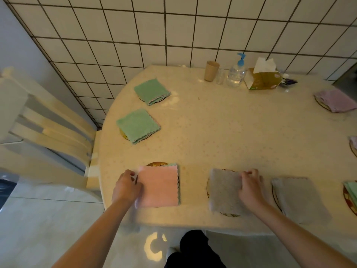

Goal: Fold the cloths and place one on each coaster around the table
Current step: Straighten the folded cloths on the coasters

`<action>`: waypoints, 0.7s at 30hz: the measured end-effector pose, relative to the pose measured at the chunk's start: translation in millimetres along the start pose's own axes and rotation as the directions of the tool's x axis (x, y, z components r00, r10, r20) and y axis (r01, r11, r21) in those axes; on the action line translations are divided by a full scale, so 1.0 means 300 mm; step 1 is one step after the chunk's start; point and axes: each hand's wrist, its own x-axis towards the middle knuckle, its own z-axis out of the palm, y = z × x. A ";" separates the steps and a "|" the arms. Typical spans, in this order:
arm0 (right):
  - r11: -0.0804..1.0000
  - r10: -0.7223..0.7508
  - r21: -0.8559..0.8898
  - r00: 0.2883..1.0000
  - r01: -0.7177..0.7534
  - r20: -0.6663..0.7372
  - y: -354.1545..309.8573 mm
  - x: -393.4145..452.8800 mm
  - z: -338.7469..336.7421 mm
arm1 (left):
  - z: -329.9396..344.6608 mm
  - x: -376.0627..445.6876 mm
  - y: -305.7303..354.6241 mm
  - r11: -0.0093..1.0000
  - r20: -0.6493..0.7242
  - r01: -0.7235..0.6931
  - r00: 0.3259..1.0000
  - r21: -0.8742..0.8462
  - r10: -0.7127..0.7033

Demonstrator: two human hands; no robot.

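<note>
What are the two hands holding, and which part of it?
The left hand grips the pink cloth at its left edge. The right hand pinches the grey cloth at its right edge. Both cloths lie flat on coasters.

Table (222, 132) ctr bare; bottle (236, 74) far

Pink cloth (158, 187) w/ green underside, 2 grey cloths (225, 191), 2 green cloths (138, 125), cream speckled table (231, 132)
</note>
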 end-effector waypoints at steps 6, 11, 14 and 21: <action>0.964 -0.180 0.175 0.977 0.198 -0.112 -0.183 0.115 -0.074 | -0.081 0.135 0.083 0.976 -0.044 0.024 0.998 -0.214 -0.035; 0.849 -0.418 0.333 0.907 0.410 -0.050 -0.386 0.336 -0.138 | -0.143 0.281 0.192 0.986 -0.087 -0.087 0.993 -0.141 0.075; 0.805 -0.493 0.366 0.870 0.467 -0.025 -0.546 0.531 -0.193 | -0.168 0.417 0.260 0.984 -0.102 -0.069 0.993 -0.166 0.053; 0.776 -0.552 0.391 0.833 0.494 0.043 -0.891 0.909 -0.255 | -0.190 0.635 0.314 0.936 -0.120 0.211 0.960 -0.283 -0.252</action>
